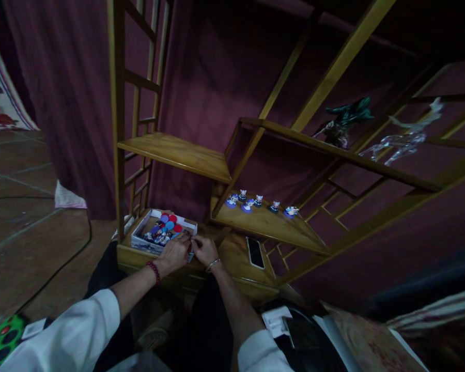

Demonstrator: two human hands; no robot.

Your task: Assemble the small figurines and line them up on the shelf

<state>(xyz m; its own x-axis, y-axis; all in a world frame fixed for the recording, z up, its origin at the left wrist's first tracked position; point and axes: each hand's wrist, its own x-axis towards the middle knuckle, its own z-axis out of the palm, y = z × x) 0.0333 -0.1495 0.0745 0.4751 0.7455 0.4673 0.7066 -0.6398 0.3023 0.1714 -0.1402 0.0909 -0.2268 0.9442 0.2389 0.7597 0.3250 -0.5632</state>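
My left hand [175,253], with a dark red bead bracelet, is closed over the right front corner of an open cardboard box [139,243]. My right hand [205,250], wearing a bangle, pinches close beside it, the fingertips of both hands meeting. Whatever small thing they hold is hidden, with only a bit of dark red showing between them. Inside the box lie red, blue and purple round discs [170,225] and a heap of small figurines [158,236].
Several small figurines on round bases [247,206] stand on the shelf [271,222] to the right. Below it lies a phone [255,252]. A wooden post [121,119] rises at the left, and a shelf board [178,153] overhangs the box. Higher right stands a clear deer ornament [403,139].
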